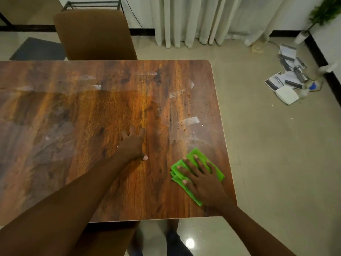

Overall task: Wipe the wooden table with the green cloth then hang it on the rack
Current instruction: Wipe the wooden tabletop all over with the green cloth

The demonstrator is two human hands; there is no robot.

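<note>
Though seemingly folded, flat green cloth (201,155)

Folded green cloth (198,174) on wooden table (92,117)

One wooden surface (92,111). One green cloth (196,154), on its near right part. Two hands: the left hand (133,145) and the right hand (201,178). Two brown chairs: a far chair (96,36) and a near chair (110,237), partly hidden under the surface's edge. One metal rack (92,4) behind the far chair. One grey mat (38,49) on the floor, far left. One potted plant (324,12), far right. One white box (287,95) on the floor at right, beside printed sheets (287,71) too jumbled to count. Pale tape strips (191,120) on the surface: at least five, others too faint to count.
</note>
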